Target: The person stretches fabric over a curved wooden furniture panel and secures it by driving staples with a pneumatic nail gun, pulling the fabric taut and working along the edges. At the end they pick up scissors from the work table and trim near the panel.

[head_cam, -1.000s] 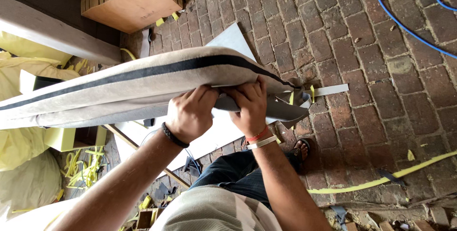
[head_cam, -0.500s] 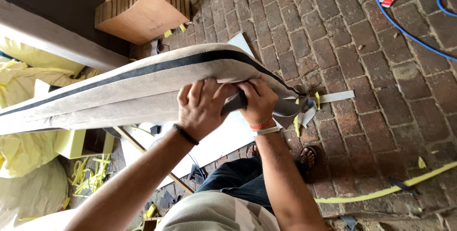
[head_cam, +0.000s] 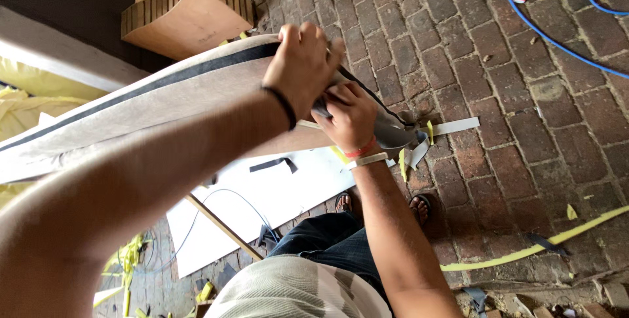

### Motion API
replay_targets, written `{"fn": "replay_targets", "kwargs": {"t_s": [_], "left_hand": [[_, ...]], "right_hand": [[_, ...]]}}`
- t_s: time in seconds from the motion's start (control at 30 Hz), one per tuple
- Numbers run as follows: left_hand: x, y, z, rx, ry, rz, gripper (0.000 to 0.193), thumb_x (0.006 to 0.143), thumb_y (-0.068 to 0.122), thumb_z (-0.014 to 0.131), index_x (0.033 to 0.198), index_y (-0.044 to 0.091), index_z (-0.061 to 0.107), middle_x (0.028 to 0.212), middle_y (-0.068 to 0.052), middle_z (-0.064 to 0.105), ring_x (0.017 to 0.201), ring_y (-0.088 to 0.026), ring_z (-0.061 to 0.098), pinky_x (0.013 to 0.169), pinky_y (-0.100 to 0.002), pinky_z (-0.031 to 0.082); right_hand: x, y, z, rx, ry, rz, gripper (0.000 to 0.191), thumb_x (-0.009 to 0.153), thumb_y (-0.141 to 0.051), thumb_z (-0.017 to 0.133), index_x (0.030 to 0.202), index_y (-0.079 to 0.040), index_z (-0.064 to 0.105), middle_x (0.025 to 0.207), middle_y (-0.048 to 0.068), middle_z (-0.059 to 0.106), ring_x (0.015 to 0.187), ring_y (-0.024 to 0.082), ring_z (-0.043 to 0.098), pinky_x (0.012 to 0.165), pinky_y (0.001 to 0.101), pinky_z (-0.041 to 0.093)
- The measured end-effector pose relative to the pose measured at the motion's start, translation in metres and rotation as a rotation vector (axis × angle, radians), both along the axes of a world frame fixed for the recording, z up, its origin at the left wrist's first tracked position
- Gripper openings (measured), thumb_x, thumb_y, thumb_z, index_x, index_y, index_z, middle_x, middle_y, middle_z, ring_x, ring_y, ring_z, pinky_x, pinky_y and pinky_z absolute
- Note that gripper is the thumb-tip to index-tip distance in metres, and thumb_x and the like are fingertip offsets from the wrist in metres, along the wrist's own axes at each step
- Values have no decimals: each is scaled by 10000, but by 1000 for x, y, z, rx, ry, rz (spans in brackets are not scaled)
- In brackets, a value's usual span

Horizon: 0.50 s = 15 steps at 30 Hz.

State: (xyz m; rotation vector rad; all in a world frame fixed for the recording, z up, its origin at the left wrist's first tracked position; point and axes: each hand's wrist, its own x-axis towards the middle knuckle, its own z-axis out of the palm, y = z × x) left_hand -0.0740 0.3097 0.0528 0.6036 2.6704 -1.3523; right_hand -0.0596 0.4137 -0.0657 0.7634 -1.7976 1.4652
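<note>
The long padded panel (head_cam: 164, 98), pale fabric with a dark strip along its edge, lies across in front of us above the brick floor (head_cam: 524, 128). Our left hand (head_cam: 303, 62) clamps over its top edge, fingers curled shut on it; our right hand (head_cam: 350, 118) pinches the grey covering at the tapered end. We judge we're mid-fitting the edge; next calls for a steady, even pull.

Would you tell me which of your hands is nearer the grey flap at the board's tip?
Right. The right hand pinches the grey flap; the left hand presses the board farther up.
</note>
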Motion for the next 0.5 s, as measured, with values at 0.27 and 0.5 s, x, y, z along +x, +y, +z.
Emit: {"fn": "replay_targets", "kwargs": {"t_s": [0.27, 0.5], "left_hand": [[-40, 26, 40, 37, -430, 287, 542, 598, 249, 929, 1099, 148, 747, 1024, -97, 771, 1028, -291, 742, 837, -457, 625], [-39, 34, 52, -160, -527, 193, 535, 637, 426, 928, 1088, 170, 796, 1096, -91, 764, 1058, -277, 724, 854, -412, 588]], "right_hand": [[31, 24, 1, 22, -560, 30, 264, 865, -200, 818, 1063, -47, 736, 1011, 112, 732, 835, 236, 730, 710, 357, 594], [167, 178, -82, -177, -850, -351, 260, 965, -206, 755, 1153, -28, 747, 1090, 120, 765, 1007, 185, 739, 930, 325, 574]]}}
